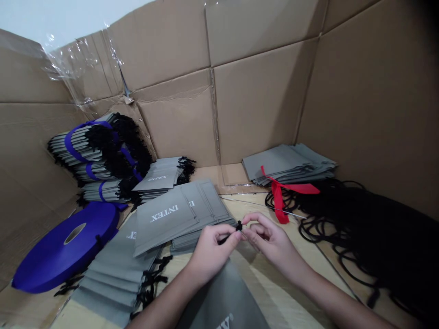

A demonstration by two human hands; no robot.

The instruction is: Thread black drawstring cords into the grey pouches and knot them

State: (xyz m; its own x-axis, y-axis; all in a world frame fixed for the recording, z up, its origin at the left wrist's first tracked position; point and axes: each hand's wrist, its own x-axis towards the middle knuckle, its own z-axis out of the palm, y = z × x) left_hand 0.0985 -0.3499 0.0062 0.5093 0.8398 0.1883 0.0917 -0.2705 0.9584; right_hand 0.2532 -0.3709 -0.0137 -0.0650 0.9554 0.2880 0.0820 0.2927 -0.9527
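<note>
Close together over the table, my left hand [216, 249] and my right hand [265, 235] both pinch a short piece of black cord [239, 225] that looks knotted. Below them lies a grey pouch [222, 297] with white lettering, its top corner near my left fingers. Whether the cord runs into this pouch is hidden by my left hand. Beside my left hand rests a stack of flat grey pouches [171, 212] printed INTEX. A fanned row of pouches with black cord ends [113, 283] lies by my left forearm.
Pouch bundles [103, 157] tied with blue ribbon stand at the left, above a large blue ribbon roll [51, 249]. Grey pouches [284, 162], a red ribbon [281, 196], a thin rod [260, 205] and many black cords [370, 242] lie right. Cardboard walls [254, 100] enclose the table.
</note>
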